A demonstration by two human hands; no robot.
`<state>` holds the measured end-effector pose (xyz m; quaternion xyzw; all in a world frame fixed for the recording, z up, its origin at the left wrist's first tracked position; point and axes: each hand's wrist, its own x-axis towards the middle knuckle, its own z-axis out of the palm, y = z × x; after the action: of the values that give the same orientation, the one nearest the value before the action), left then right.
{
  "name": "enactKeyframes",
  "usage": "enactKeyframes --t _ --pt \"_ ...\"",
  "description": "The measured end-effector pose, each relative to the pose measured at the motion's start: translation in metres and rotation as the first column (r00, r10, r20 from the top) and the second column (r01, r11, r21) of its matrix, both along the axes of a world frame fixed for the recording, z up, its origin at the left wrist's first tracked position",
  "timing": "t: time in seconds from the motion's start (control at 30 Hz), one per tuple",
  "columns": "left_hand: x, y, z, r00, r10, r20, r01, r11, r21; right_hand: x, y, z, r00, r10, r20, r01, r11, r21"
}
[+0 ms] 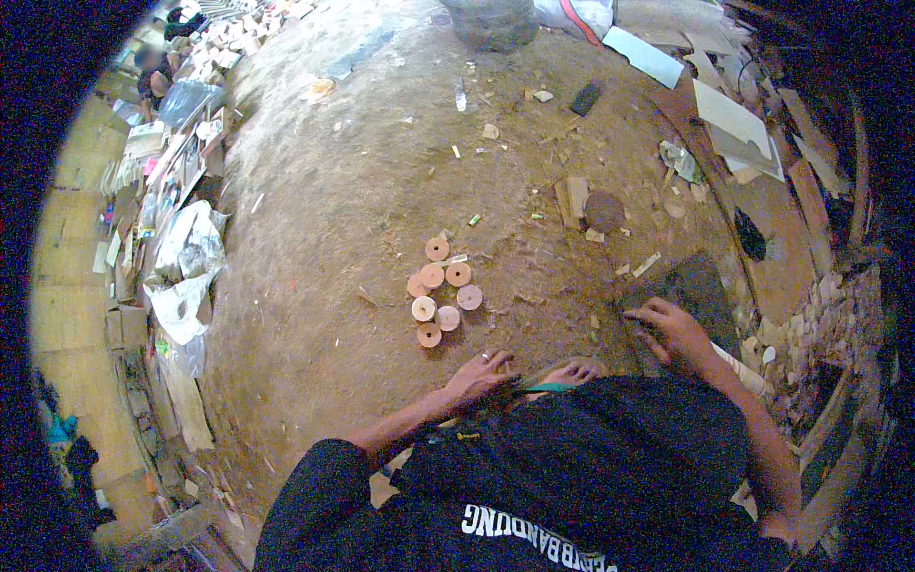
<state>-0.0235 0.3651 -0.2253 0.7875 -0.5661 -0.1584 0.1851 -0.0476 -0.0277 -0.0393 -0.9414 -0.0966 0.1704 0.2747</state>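
Several short round wooden pieces with centre holes, like small wheels (432,276), sit in a loose cluster on the bare earth floor. They range from orange-pink to pale. My left hand (481,375) is nearest them, low beside my foot (577,372), its fingers loosely bent and apart, a ring on one. Nothing shows in it. Off to the right, my right hand (670,332) hangs over a dark flat patch (701,291). Its fingers reach leftward with a gap above the thumb, and I see nothing between them.
Beyond the cluster lie a round brown disc (603,211), a wood block (572,200) and a dark block (585,98). Plastic bags (186,253) and scrap line the left. Boards (734,124) lean at right. A sack (491,21) stands far off; a person (152,71) sits far left.
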Motion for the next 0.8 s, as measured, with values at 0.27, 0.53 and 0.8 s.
enactKeyframes --t 0.27,0.53,0.8 --pt "0.027 0.006 -0.006 0.968 0.147 -0.205 -0.095 0.965 0.243 -0.004 -0.002 0.004 0.999 -0.003 0.047 0.002 1.000 0.031" --pt "0.011 0.007 -0.007 0.974 -0.227 -0.011 0.225 0.954 0.197 0.001 0.000 0.003 0.999 -0.004 0.049 0.002 0.999 0.036" --pt "0.053 0.010 0.019 0.987 0.146 -0.074 -0.125 0.963 0.240 -0.001 0.002 0.011 0.999 -0.027 0.023 0.025 0.997 0.078"
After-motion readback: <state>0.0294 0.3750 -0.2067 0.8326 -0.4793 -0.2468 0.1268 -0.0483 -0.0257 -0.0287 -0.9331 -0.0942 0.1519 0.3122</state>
